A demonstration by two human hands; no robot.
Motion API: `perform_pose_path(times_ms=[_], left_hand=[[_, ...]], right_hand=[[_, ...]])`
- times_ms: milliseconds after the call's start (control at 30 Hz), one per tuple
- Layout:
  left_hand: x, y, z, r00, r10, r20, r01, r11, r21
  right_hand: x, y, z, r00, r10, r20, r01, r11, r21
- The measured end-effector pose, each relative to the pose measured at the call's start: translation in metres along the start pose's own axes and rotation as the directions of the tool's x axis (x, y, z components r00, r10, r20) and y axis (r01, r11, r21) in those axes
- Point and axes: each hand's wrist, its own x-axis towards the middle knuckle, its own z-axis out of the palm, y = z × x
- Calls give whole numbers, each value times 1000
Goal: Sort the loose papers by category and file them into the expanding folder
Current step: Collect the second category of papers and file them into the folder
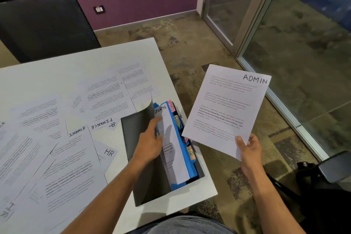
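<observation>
An expanding folder (140,159) with a dark cover and blue dividers lies open at the table's right edge. Coloured tabs (171,105) read SPORTS, FINANCE and HR. A sheet marked SPORTS (171,148) stands in its front pocket. My left hand (150,144) reaches into the folder, fingers on that sheet, and looks to be parting the pockets. My right hand (247,149) pinches the lower corner of a sheet marked ADMIN (226,108), held in the air to the right of the folder. Loose papers (72,142) marked FINANCE and HR cover the table to the left.
The white table (190,199) ends just right of the folder. A black chair (43,24) stands behind the table at the far left. Another dark chair part (334,167) sits at the lower right. A glass partition (284,43) runs along the right over patterned carpet.
</observation>
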Motion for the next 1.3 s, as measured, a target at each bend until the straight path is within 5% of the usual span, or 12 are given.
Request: perform_pose_path(times_ms=[367,667,1300], left_hand=[[-31,13,-28,966,10,-257,28,989,145],[-46,20,-20,974,-67,-217,167,858,486],[-46,7,-16,957,-45,-286,172,882,438]], right_hand=[[-3,-28,35,992,-122,38,122,992,12],[-11,-33,48,991,-110,72,106,993,59],[-29,-33,60,991,-83,106,76,995,70]])
